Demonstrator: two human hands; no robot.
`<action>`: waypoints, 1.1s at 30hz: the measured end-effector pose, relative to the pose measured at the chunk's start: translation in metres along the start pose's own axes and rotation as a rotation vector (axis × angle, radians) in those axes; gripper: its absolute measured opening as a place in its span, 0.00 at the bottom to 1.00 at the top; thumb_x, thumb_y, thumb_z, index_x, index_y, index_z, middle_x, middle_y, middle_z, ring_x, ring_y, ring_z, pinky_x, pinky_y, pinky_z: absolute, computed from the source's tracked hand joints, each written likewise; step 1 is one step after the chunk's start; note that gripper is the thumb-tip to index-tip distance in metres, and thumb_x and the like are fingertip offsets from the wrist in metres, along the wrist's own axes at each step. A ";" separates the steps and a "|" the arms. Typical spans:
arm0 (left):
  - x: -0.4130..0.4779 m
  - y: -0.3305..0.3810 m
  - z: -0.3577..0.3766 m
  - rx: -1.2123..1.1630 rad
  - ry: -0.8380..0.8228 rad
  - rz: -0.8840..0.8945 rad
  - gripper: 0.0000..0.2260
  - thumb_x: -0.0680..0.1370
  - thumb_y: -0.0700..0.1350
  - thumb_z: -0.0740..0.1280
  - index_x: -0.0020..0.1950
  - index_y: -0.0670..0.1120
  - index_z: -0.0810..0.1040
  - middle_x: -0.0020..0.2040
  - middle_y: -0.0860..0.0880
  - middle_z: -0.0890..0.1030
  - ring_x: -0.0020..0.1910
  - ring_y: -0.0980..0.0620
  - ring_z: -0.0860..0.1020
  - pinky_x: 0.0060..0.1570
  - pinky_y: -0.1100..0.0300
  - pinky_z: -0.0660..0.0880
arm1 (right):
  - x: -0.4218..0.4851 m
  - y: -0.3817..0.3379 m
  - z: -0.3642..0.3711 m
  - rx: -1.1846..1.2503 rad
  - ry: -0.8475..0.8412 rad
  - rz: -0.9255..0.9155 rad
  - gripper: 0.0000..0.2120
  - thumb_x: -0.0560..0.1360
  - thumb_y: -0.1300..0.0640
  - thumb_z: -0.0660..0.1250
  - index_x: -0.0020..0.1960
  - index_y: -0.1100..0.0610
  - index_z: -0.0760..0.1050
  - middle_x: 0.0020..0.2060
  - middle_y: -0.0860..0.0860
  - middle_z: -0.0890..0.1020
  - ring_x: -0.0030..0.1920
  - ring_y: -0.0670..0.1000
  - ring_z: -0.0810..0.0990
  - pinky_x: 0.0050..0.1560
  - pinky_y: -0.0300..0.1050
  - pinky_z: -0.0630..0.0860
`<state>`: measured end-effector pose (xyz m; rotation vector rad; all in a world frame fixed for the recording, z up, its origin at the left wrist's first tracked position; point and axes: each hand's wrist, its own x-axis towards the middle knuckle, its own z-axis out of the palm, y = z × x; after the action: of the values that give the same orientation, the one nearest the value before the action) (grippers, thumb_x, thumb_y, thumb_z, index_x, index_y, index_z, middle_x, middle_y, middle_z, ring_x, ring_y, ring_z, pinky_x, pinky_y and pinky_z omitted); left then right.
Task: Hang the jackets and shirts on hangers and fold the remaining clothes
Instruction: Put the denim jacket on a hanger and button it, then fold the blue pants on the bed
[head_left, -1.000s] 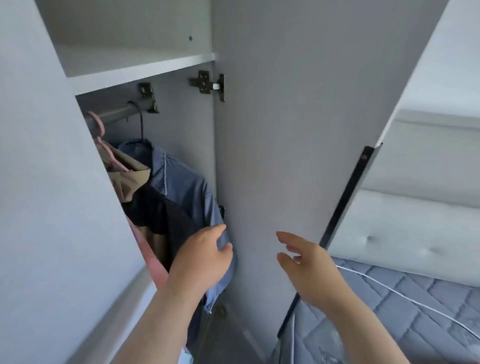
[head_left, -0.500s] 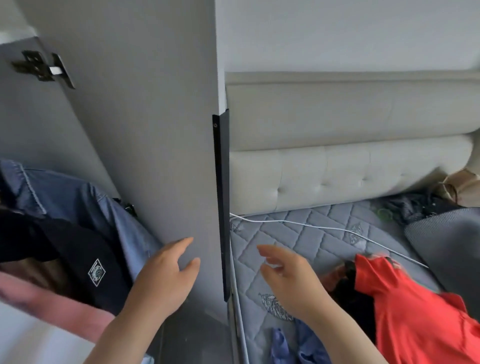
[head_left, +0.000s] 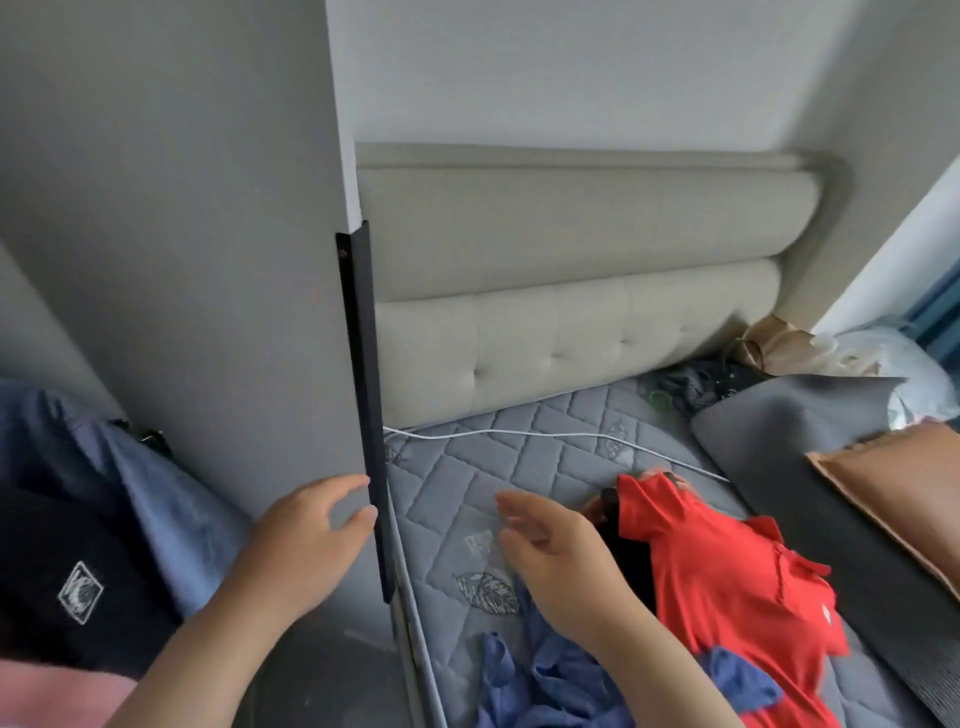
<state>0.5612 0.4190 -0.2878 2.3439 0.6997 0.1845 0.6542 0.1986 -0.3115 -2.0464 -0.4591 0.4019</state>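
Bedroom, quilted mattress (head_left: 457, 499) R of wardrobe door (head_left: 208, 260): blue garment (head_left: 545, 680) crumpled nearest. L hand (head_left: 306, 540), fingers relaxed & empty, at door's edge; R hand (head_left: 561, 566), fingers loose, empty, just R of door. Red shirt (head_left: 727, 582) farther R on mattress; denim shirt (head_left: 156, 499) L of door; headboard (head_left: 571, 291) behind.

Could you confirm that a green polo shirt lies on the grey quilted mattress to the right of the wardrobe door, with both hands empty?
Not quite: the polo shirt is red, not green. The head view shows it lying on the grey quilted mattress to the right of the wardrobe door, with the left hand and the right hand both empty.
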 end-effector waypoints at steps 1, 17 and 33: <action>-0.004 0.003 0.004 -0.012 -0.023 0.011 0.16 0.78 0.49 0.66 0.65 0.52 0.77 0.66 0.51 0.77 0.65 0.49 0.73 0.62 0.57 0.68 | -0.015 0.003 -0.005 -0.008 0.025 0.014 0.16 0.76 0.58 0.66 0.60 0.41 0.77 0.51 0.33 0.80 0.54 0.32 0.77 0.50 0.23 0.70; -0.073 0.056 0.126 -0.152 -0.387 0.207 0.09 0.77 0.51 0.68 0.55 0.63 0.76 0.59 0.54 0.80 0.57 0.52 0.77 0.54 0.54 0.71 | -0.201 0.107 -0.105 0.052 0.402 0.361 0.18 0.76 0.66 0.64 0.50 0.42 0.78 0.46 0.41 0.84 0.47 0.37 0.81 0.48 0.30 0.74; -0.133 0.112 0.363 -0.341 -0.384 -0.028 0.14 0.78 0.46 0.66 0.64 0.52 0.78 0.58 0.57 0.79 0.61 0.57 0.75 0.64 0.57 0.69 | -0.166 0.280 -0.218 -0.031 0.241 0.267 0.18 0.75 0.65 0.65 0.48 0.40 0.77 0.45 0.37 0.83 0.48 0.34 0.79 0.50 0.29 0.72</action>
<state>0.6093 0.0719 -0.4849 1.9641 0.4683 -0.1476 0.6532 -0.1732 -0.4354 -2.1591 -0.0455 0.3015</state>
